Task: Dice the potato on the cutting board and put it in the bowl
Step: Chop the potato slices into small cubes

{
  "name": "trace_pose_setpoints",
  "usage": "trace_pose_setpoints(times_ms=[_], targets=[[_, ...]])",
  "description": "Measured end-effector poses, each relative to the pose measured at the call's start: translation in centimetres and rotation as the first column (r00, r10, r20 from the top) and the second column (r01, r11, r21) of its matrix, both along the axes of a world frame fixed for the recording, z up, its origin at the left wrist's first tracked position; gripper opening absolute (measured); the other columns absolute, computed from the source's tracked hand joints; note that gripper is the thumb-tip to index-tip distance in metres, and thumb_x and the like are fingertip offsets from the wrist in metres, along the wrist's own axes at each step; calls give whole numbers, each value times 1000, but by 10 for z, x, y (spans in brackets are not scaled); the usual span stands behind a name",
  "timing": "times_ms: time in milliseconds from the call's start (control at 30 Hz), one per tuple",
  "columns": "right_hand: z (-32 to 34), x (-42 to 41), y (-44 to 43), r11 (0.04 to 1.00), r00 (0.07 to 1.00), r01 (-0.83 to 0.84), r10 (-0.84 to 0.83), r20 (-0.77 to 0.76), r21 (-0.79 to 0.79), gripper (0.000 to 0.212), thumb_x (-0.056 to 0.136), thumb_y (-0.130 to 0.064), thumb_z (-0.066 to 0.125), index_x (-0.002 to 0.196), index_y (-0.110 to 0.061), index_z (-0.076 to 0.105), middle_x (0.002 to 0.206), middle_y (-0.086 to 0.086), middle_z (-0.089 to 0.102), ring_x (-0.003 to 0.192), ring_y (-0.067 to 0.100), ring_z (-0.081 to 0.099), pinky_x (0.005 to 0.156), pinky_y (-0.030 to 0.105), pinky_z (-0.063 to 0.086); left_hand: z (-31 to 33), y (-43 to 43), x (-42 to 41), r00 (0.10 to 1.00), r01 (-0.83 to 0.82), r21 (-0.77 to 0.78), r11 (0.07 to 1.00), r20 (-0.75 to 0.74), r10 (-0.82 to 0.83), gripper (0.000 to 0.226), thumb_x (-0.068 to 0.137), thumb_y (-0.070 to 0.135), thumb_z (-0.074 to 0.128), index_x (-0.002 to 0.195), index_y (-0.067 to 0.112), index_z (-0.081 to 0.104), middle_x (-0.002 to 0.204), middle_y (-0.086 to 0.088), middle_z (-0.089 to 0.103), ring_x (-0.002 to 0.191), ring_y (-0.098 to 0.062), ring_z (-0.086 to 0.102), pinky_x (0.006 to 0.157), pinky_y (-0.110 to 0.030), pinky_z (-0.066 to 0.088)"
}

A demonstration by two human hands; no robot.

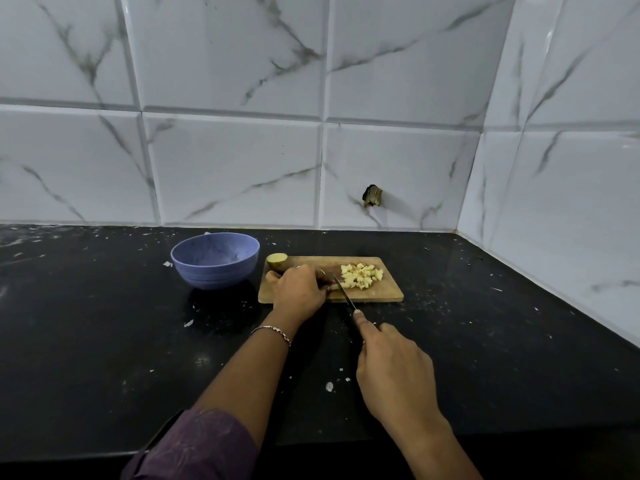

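Observation:
A wooden cutting board (384, 293) lies on the black counter. A pile of pale diced potato (362, 276) sits on its right half. A cut potato half (276, 261) rests at the board's far left corner. My left hand (298, 289) presses down on a potato piece, mostly hidden under the fingers. My right hand (394, 372) grips a knife (343, 289) whose blade rests on the board just right of my left fingers. The blue bowl (215, 259) stands left of the board and looks empty.
The black counter (104, 323) is speckled with white flecks and scraps. Marble-look tiled walls rise behind and at the right, meeting in a corner. A dark hole in the tile (372, 195) sits above the board.

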State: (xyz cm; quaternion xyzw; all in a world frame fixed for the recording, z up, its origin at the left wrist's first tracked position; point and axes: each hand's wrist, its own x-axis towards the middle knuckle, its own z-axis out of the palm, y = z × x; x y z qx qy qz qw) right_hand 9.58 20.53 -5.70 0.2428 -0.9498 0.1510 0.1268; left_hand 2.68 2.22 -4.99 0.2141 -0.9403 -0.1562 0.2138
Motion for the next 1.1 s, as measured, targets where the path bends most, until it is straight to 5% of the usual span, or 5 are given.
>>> trace_pose_setpoints(times_ms=[300,567,1100], targets=[[0,2,0,999,998,37,-36,-46,16,58,105,-24,39,157,-35,15,113,-3,52,74,8,46,53,20,29,-1,0,2,1000,-9,6,1000,-1,9,23,92,41,63,105,26,72,103,4,71,108,-19,60,106,-49,24],[1,1,-1,998,998,40,-37,-60,40,59,104,-22,42,157,-34,17,110,0,52,81,11,55,67,25,45,-3,6,7,999,-31,-51,998,-46,28,18,93,36,60,103,26,72,101,3,70,106,-20,59,104,-48,24],[0,5,1,997,998,42,-44,-46,-59,55,105,-30,37,156,-36,18,101,-3,53,78,9,51,63,24,37,-7,10,2,991,-115,-38,993,-72,112,22,88,42,64,93,22,72,92,1,70,100,-21,62,106,-52,25]])
